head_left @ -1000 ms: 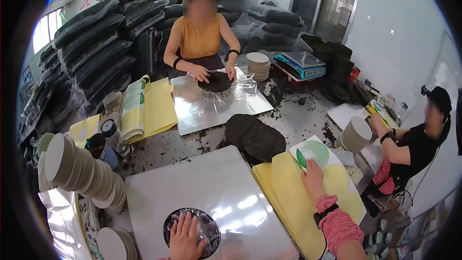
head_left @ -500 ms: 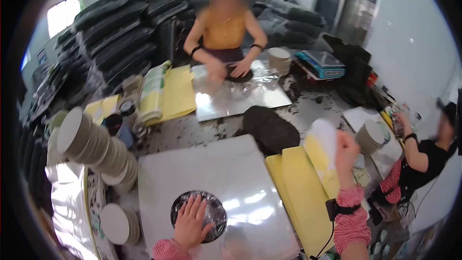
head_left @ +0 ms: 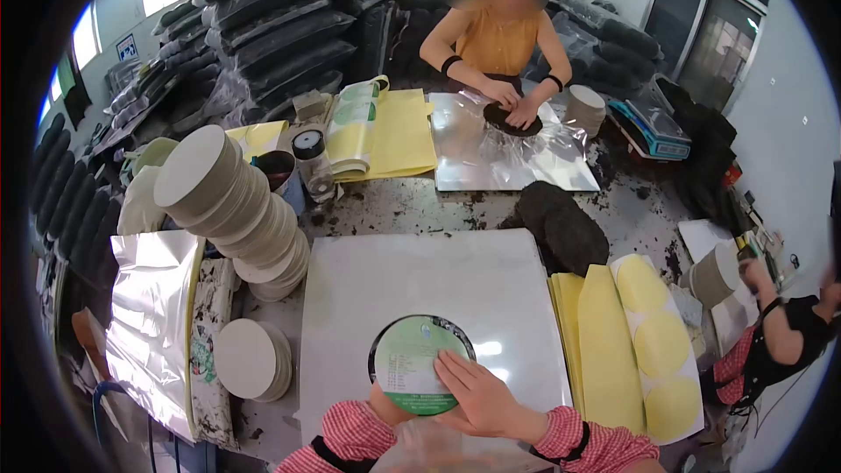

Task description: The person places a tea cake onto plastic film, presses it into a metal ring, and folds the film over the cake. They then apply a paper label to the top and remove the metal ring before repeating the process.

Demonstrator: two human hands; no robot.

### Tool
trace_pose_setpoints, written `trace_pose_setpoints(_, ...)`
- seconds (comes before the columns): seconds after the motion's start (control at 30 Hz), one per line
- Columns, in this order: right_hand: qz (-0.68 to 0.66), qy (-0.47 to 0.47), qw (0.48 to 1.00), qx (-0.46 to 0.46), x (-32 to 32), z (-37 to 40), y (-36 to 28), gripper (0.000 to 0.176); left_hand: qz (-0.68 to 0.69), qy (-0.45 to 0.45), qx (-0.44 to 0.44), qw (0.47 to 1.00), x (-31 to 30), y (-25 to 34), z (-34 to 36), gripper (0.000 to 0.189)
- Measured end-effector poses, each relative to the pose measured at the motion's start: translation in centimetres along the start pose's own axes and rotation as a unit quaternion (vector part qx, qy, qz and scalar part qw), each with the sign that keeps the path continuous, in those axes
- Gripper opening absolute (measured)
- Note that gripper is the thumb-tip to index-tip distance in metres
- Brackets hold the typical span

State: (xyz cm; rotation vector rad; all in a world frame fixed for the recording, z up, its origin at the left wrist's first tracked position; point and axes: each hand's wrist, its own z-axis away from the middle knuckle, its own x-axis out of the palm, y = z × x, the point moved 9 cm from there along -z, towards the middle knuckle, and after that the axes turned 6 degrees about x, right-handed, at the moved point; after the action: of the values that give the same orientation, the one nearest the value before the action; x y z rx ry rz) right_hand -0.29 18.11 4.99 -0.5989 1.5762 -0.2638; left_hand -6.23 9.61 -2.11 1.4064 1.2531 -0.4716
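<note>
A round green label (head_left: 407, 359) with fine print lies over the dark round disc (head_left: 464, 333), whose wrapped black rim shows around the top and left. My right hand (head_left: 482, 398) rests on the label's right side with its fingers stretched flat. Its thumb is low, near the label's bottom edge. At the lower left, my left hand (head_left: 388, 405) reaches in under the label's edge, so its fingers are hidden. Beneath both hands lies a shiny metal sheet (head_left: 350, 285). On the right, a backing strip carries round yellow-backed labels (head_left: 661, 346) beside yellow paper sheets (head_left: 604, 342).
Stacks of pale round discs (head_left: 197, 175) lean at the left, with a shorter stack (head_left: 250, 359) in front. A dark lump (head_left: 565, 228) sits beyond the sheet. Across the table a co-worker (head_left: 495, 44) presses a dark disc (head_left: 514, 120); another person (head_left: 784, 333) works at right.
My right hand has come down from the label strip to the disc, and a green label now covers most of it. My left hand has slid lower, under the label. The view has shifted.
</note>
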Motion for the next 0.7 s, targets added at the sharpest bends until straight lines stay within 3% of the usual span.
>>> trace_pose_setpoints(0.03,0.036,-0.035,0.999,0.006,0.1,-0.1,0.3,0.081,-0.001,0.009,0.003,1.000,0.1,-0.5,-0.5,0.056)
trace_pose_setpoints(0.07,0.042,-0.041,0.998,0.004,-0.5,-1.0,0.7,0.081,0.150,0.023,-0.021,0.988,-0.5,-0.4,-1.2,0.057)
trace_pose_setpoints(0.1,-0.031,0.011,0.999,0.024,-1.9,-2.3,1.1,0.082,0.301,0.028,-0.045,0.952,-0.2,-0.2,-1.2,0.058)
trace_pose_setpoints(0.13,-0.106,0.066,0.991,0.046,-2.6,-3.1,1.7,0.083,0.560,0.084,-0.107,0.818,0.9,-0.6,-1.1,0.052)
trace_pose_setpoints(0.17,-0.110,0.064,0.991,0.052,-1.5,-3.7,1.8,0.083,0.562,0.080,-0.110,0.816,1.9,-0.3,-1.0,0.052)
trace_pose_setpoints(0.23,-0.385,0.027,0.919,0.078,1.3,-5.6,3.4,0.080,0.612,0.159,-0.110,0.767,1.8,-1.4,-0.7,0.046)
trace_pose_setpoints(0.27,-0.358,0.044,0.931,0.054,1.9,-5.7,3.6,0.080,0.194,0.146,-0.020,0.970,-4.3,1.1,-2.9,0.040)
trace_pose_setpoints(0.3,-0.356,0.044,0.932,0.047,2.1,-5.8,3.4,0.080,0.027,0.042,-0.014,0.999,-3.9,0.7,-2.7,0.053)
trace_pose_setpoints(0.33,-0.306,0.051,0.950,0.019,1.8,-5.7,2.9,0.080,0.360,0.217,-0.080,0.904,-6.4,-1.3,-1.7,0.050)
trace_pose_setpoints(0.37,-0.261,0.060,0.963,-0.002,1.7,-5.3,2.1,0.081,0.640,0.352,-0.134,0.669,-6.5,-3.3,0.4,0.047)
trace_pose_setpoints(0.43,0.008,0.002,1.000,-0.029,3.0,-5.6,-1.1,0.076,0.408,0.361,-0.299,0.783,-8.0,-6.5,5.8,0.046)
trace_pose_setpoints(0.47,0.060,-0.020,0.998,-0.016,3.7,-5.9,-1.4,0.075,0.411,0.352,-0.306,0.784,-8.4,-6.5,6.4,0.046)
trace_pose_setpoints(0.53,0.106,-0.051,0.993,0.003,4.6,-5.7,-1.5,0.074,0.212,0.093,-0.379,0.896,-7.1,-5.4,6.3,0.046)
trace_pose_setpoints(0.57,0.120,-0.050,0.991,0.003,4.6,-5.8,-1.6,0.073,0.214,0.090,-0.383,0.894,-6.4,-5.1,6.7,0.046)
trace_pose_setpoints(0.67,0.122,-0.011,0.992,-0.007,4.4,-5.9,-0.5,0.073,0.054,0.164,-0.293,0.941,-8.8,-1.0,3.8,0.045)
trace_pose_setpoints(0.7,0.101,0.004,0.995,-0.017,4.7,-5.1,-0.4,0.073,-0.055,0.129,-0.083,0.987,-10.7,7.3,-0.1,0.053)
